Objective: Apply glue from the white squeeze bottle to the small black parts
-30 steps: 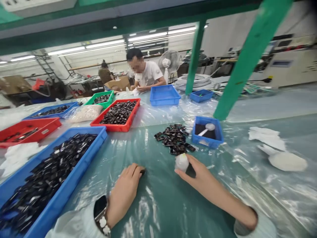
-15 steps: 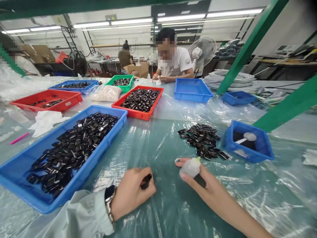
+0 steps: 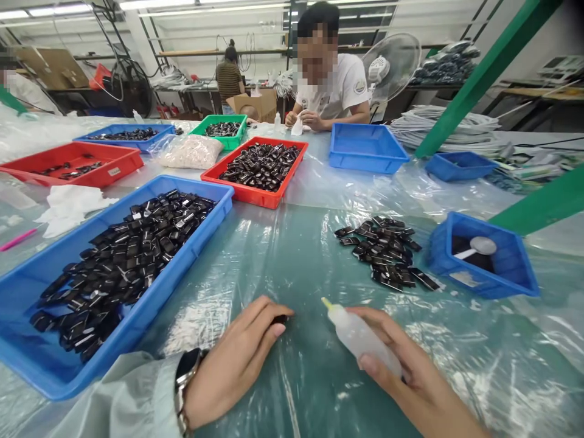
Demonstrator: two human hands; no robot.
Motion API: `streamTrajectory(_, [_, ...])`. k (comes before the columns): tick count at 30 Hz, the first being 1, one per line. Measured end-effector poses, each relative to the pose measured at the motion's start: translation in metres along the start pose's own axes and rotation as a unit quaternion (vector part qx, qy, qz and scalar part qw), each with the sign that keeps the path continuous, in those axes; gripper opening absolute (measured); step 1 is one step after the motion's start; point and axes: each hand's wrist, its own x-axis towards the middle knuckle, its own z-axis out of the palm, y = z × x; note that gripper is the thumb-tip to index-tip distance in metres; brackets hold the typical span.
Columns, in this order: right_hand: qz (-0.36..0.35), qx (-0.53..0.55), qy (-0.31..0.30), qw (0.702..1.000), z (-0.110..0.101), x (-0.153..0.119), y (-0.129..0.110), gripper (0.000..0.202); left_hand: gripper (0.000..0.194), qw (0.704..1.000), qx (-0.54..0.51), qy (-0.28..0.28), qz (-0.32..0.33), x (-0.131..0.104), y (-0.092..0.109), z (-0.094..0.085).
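Observation:
My left hand (image 3: pixel 241 350), with a watch on its wrist, is low over the table with its fingers closed on a small black plastic piece (image 3: pixel 280 319). Most of that piece is hidden under the fingers. A translucent squeeze bottle (image 3: pixel 362 337) with a yellowish nozzle lies in my right hand (image 3: pixel 413 365), fingers and thumb wrapped round it. The bottle is tilted, its nozzle pointing up and left toward the left hand, apart from the black piece. Beyond the right hand a loose pile of black plastic pieces (image 3: pixel 385 252) rests on the table.
A large blue tray (image 3: pixel 191 267) of black pieces stands at left; a red tray (image 3: pixel 255 198) of them is farther back. On the right, a blue bin (image 3: pixel 497 277) contains dark material and a scoop (image 3: pixel 482 246). Green posts (image 3: pixel 542 204) slant past it. A co-worker (image 3: pixel 328 85) sits opposite.
My right hand has turned the bottle so its nozzle now points left instead of upward. My left hand has flattened over the black piece, lowering it toward the table. The view has shifted slightly.

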Motion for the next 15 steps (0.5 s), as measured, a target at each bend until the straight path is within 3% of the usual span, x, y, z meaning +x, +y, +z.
streamTrajectory(5, [0.017, -0.006, -0.004, 1.0, 0.0014, -0.0041, 0.0044, 0.032, 0.017, 0.999, -0.043, 0.021, -0.015, -0.0005, -0.004, 0.0008])
streamTrajectory(15, [-0.003, -0.049, 0.017, 0.999, -0.0017, 0.001, 0.0055, 0.028, 0.013, 0.999, -0.029, 0.024, -0.013, -0.0038, 0.0005, 0.002])
